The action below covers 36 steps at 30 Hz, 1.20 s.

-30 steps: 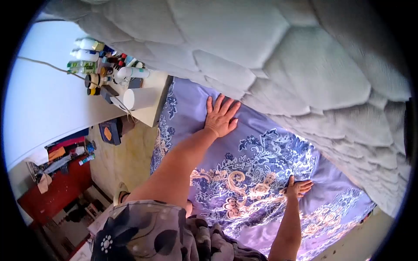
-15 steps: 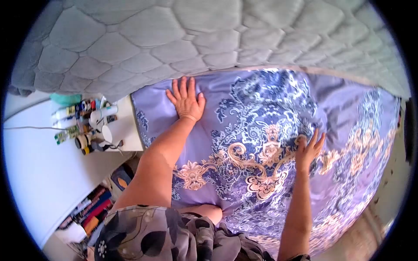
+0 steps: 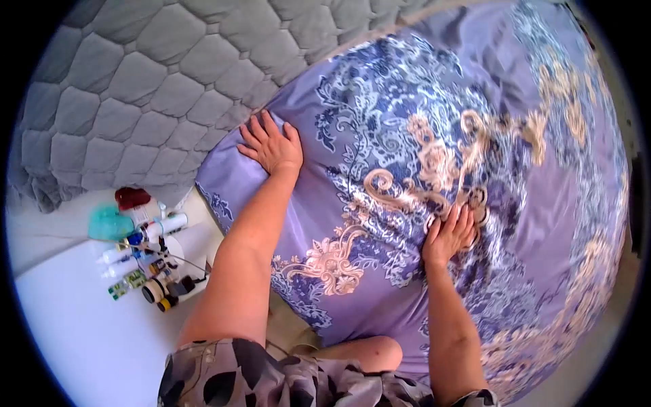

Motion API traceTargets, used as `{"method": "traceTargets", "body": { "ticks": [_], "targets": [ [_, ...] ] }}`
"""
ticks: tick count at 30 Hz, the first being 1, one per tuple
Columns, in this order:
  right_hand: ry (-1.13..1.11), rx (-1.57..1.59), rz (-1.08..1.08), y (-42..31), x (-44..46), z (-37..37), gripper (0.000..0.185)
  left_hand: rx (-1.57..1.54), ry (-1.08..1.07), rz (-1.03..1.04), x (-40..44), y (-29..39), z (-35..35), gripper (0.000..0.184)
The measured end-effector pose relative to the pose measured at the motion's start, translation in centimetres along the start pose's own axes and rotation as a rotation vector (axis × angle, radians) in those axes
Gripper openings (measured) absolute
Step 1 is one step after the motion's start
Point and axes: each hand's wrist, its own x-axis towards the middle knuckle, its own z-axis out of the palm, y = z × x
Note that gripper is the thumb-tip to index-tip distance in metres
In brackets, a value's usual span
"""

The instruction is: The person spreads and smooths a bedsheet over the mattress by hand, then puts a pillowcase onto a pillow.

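A purple satin bedspread (image 3: 380, 312) with blue and cream floral patterns covers the bed, wrinkled around the middle. My left hand (image 3: 277, 148) lies flat on its upper left part, fingers spread, close to the edge beside the grey quilted headboard (image 3: 190, 68). Lower and to the right, my right hand (image 3: 449, 237) rests palm down on the patterned cloth with its fingers stretched out. Small folds run out from under that hand. Neither hand grips anything. My knee (image 3: 376, 353) touches the bed's near edge.
To the left stands a white table (image 3: 74, 305) bearing several bottles and jars, among them a white bottle (image 3: 166, 225) and a black-and-cream jar (image 3: 154, 290). A teal object (image 3: 110, 222) and a dark red one (image 3: 132, 198) sit near the headboard.
The view has turned, so the headboard now slants across the upper left. My right hand has moved left over the bedspread, and the cloth near it has bunched. My left hand stays near the corner.
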Motion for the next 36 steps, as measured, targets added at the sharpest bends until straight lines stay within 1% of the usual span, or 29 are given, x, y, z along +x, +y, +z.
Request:
{"method": "traceTargets", "body": {
  "ticks": [1,4,10,15,21,22,24,25,26,27,28,29,30,34,35,36],
  "targets": [
    [0.029,0.001,-0.005,0.2,0.1,0.3,0.052,0.023,0.028,-0.006,0.5,0.3,0.2,0.058],
    [0.084,-0.006,-0.011,0.1,0.0,0.4,0.052,0.055,-0.011,-0.006,0.8,0.3,0.7,0.059],
    [0.09,-0.007,0.032,-0.1,-0.2,0.2,0.052,0.007,-0.128,0.008,1.0,-0.3,0.5,0.062],
    [0.087,-0.022,0.041,0.0,-0.5,0.4,0.052,-0.013,-0.007,0.014,0.6,-0.1,0.5,0.059],
    [0.071,-0.126,0.052,-0.3,-0.4,0.6,0.052,-0.123,0.036,-0.004,0.9,0.3,0.1,0.057],
    [0.048,-0.157,0.084,-0.6,-0.6,1.0,0.053,-0.121,0.036,-0.004,0.6,0.0,0.2,0.057],
    [0.142,-0.212,0.237,-1.2,-0.3,4.3,0.055,-0.131,0.025,-0.002,0.6,0.0,0.2,0.058],
    [0.084,-0.127,0.545,-3.4,0.7,5.6,0.058,-0.132,0.012,0.001,0.5,0.0,0.2,0.058],
    [-0.063,0.101,0.769,-8.1,4.2,1.8,0.061,-0.13,0.002,0.004,0.6,0.0,0.1,0.058],
    [0.236,0.403,0.654,-10.5,4.7,4.5,0.062,-0.134,0.006,0.012,0.6,0.0,0.0,0.059],
    [-0.101,-0.143,0.574,-14.4,4.9,5.5,0.061,-0.152,0.011,0.021,0.6,-0.1,-0.1,0.06],
    [-0.167,-0.068,0.4,-18.0,5.0,3.8,0.059,-0.167,0.012,0.029,0.6,-0.2,-0.2,0.06],
    [-0.159,0.035,0.348,-19.2,5.5,2.7,0.056,-0.179,0.011,0.032,0.4,-0.3,-0.1,0.061],
    [-0.158,0.004,0.304,-18.6,6.0,2.8,0.054,-0.303,-0.049,0.085,0.1,-1.9,-0.2,0.059],
    [-0.147,-0.001,0.31,-18.5,5.9,3.1,0.054,-0.423,-0.06,0.139,0.1,-2.3,-1.2,0.056],
    [-0.146,-0.005,0.315,-18.5,5.8,3.1,0.055,-0.616,-0.092,0.268,-0.1,-2.1,-2.3,0.055]
  ]
}}
